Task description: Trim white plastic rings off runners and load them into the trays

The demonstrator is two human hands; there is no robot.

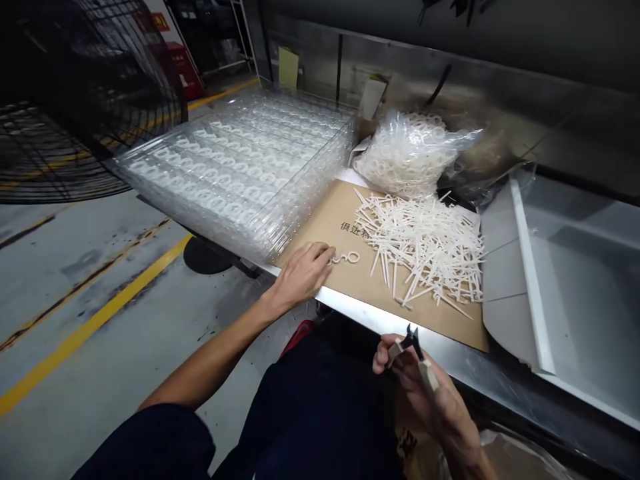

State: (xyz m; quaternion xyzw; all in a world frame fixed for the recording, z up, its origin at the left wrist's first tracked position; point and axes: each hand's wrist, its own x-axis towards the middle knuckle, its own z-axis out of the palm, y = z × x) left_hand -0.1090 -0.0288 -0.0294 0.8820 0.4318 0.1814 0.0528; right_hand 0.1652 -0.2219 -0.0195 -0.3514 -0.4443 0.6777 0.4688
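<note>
My left hand (304,268) rests at the cardboard's front left edge, fingers curled and pressed together on small white plastic ring pieces (353,257). Part of these pieces pokes out past the fingertips; the rest is hidden under them. In my right hand (425,387), held low in front of the table edge, is a pair of side cutters (413,341) with pale handles. Its dark jaws point up and look slightly apart. A loose heap of thin white plastic sticks (425,247) lies on the printed cardboard sheet (320,223), between and beyond my hands.
Stacked clear plastic trays (300,200) with rows of white ring pieces stand at the left. Behind the heap is a clear bag (407,150) full of white rings. A pale open bin (543,280) borders the right side. A fan (90,120) stands far left.
</note>
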